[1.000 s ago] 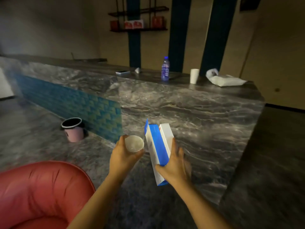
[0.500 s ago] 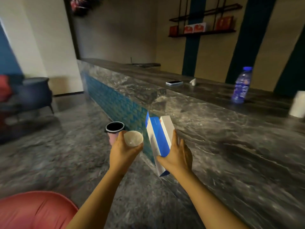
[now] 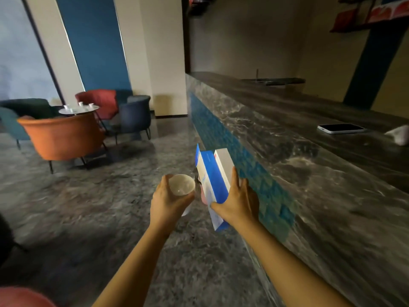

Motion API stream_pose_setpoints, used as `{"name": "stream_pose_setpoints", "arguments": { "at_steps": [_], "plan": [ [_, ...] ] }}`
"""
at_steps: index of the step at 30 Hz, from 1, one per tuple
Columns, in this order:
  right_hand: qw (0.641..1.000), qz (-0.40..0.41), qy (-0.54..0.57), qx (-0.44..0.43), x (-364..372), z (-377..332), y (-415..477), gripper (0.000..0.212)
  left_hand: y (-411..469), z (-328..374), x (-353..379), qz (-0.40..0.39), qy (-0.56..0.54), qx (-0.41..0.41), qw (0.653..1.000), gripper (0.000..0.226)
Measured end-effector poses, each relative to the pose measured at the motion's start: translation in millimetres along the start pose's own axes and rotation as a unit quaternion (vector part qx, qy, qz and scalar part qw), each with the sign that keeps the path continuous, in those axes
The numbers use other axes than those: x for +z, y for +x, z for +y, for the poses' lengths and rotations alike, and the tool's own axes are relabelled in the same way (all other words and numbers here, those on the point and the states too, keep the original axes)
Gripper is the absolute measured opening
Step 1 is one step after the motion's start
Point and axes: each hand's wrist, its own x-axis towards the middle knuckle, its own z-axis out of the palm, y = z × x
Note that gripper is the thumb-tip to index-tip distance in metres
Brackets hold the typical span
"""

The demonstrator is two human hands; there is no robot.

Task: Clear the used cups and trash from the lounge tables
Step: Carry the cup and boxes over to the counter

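Observation:
My left hand [image 3: 168, 202] grips a white paper cup [image 3: 182, 185], its open mouth facing up. My right hand [image 3: 239, 201] holds a blue and white carton [image 3: 213, 178] upright and slightly tilted, with its top flap open. Both are held in front of me above the floor. A sliver of a pink bin [image 3: 203, 197] shows between the cup and the carton, mostly hidden by them. Far at the left, a small round table [image 3: 77, 110] carries several small cups [image 3: 80, 104].
A long dark marble counter [image 3: 309, 165] runs along the right, with a phone [image 3: 340, 128] and a crumpled white tissue [image 3: 400, 135] on top. Orange [image 3: 62, 136], red [image 3: 104, 103] and dark blue [image 3: 136, 114] armchairs surround the round table. A red seat edge [image 3: 24, 298] sits at bottom left.
My view has swung left: the water bottle and white cup on the counter have left the frame, and the lounge chairs and round table have come in. Both hands keep their hold.

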Motion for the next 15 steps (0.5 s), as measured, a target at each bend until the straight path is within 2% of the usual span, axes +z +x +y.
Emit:
{"name": "stream_pose_setpoints", "arguments": {
  "at_steps": [9,15],
  "plan": [
    [0.999,-0.034,0.006,0.013,116,-20,191,0.114,201,-62,54,0.005,0.007,-0.008,1.0,0.045],
    [0.999,-0.025,-0.004,0.032,176,-25,317,0.115,336,-94,104,-0.021,0.012,-0.009,1.0,0.048]
  ]
}}
